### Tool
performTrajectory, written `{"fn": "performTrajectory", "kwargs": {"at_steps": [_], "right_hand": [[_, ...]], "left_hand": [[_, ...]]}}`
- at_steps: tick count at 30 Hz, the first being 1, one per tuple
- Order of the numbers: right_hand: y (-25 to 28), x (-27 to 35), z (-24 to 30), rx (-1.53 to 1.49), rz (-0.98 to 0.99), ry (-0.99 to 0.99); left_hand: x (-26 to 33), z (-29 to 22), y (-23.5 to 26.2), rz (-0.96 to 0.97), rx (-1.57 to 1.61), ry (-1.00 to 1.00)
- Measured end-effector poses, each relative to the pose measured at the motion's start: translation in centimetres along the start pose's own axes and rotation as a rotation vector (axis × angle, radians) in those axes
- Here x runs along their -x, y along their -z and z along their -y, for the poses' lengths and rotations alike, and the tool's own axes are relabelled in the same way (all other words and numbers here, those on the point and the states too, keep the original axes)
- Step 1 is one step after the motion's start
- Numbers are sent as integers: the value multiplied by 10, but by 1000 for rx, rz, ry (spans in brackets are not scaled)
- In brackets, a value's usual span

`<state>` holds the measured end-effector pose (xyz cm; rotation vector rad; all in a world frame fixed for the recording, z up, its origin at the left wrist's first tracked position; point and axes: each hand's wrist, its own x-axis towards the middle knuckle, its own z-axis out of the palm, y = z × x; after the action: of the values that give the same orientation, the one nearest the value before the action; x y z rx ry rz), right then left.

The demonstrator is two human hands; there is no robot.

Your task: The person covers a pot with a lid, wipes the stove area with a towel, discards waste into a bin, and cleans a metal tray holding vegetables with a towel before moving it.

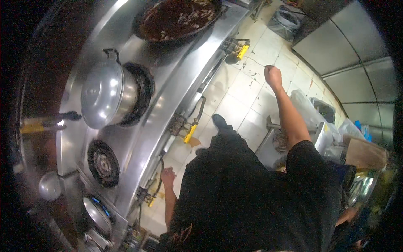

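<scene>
A cook's left hand (168, 176) closes on a gas valve (147, 197) at the steel stove's front edge (168, 105); the right hand (273, 76), fisted on nothing, swings clear for balance.

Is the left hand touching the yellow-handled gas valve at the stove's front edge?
Cannot tell. In the head view the left hand sits by the stove's front edge, above a yellow-handled gas valve, but blur hides any contact or gap.

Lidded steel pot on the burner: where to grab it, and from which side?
Grip the pot by the dark loop handle at its rim, coming from the wok side. The domed lid is smooth and offers no hold I can see; any opposite handle is hidden.
</scene>
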<state>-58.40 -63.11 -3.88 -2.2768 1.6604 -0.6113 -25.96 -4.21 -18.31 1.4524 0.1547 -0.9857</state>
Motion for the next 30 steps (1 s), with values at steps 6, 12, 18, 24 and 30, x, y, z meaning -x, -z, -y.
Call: {"fn": "performTrajectory", "kwargs": {"at_steps": [6,12,18,24,30], "right_hand": [[-38,-22,-5,120,88,53],[-74,-48,4,269,250,66],[-150,-86,-38,410,423,366],[-177,-118,-51,393,393,244],[-137,-112,-66,500,359,208]], "left_hand": [[25,17,-8,-113,-244,140],[84,42,0,-298,-566,301],[115,54,5,-440,-624,458],[120,45,-19,-403,-339,300],[85,38,-39,-384,-427,346]]}}
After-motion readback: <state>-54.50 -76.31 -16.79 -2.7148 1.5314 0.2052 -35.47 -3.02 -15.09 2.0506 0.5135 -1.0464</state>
